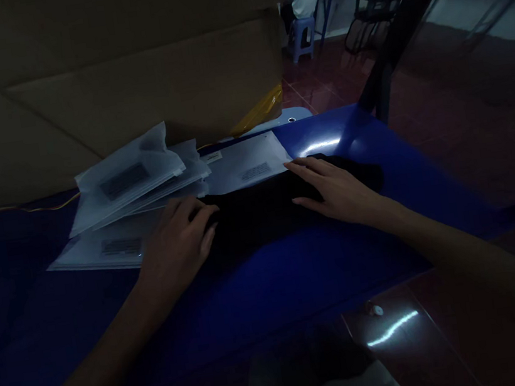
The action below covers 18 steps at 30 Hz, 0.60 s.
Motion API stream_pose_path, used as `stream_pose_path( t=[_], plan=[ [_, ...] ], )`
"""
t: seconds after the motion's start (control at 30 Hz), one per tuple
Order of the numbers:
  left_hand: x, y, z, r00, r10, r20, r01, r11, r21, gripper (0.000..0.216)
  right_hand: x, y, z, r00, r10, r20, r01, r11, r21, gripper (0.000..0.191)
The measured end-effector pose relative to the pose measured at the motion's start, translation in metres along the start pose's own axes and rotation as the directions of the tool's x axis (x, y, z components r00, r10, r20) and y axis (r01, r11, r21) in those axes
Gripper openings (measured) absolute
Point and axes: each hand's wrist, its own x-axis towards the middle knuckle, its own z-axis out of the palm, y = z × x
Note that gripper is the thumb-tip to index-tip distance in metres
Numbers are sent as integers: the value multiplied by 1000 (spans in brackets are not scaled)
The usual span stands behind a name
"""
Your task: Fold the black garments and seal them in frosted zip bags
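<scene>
A folded black garment lies on the blue table. My left hand rests on its left end, fingers curled over the edge of the cloth. At the garment's right part my right hand lies flat on top, fingers stretched out toward the left. A frosted plastic bag with a label sits just behind the garment. Left of it several more frosted bags are piled loosely.
A large cardboard box stands along the back of the table. A yellow strap hangs at its corner. On the red tiled floor at the right are a dark metal frame and, farther off, a blue stool with a seated person.
</scene>
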Motion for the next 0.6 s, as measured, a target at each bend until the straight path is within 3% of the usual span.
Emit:
stream_pose_path(
  t=[0.17,0.33,0.5,0.6],
  plan=[
    [5,8,-8,989,19,-145,-37,992,-124,17,2,4,-2,999,-36,-8,36,999,-29,52],
    [4,14,-10,963,201,-179,-253,902,-349,23,0,0,-5,994,-113,6,113,993,-31,69],
    [3,18,-12,937,319,-143,-347,798,-492,26,1,0,-3,978,-209,15,209,978,16,18],
    [3,19,-14,947,290,-137,-316,774,-549,26,2,-1,-4,978,-206,-33,208,975,77,19]
  ],
)
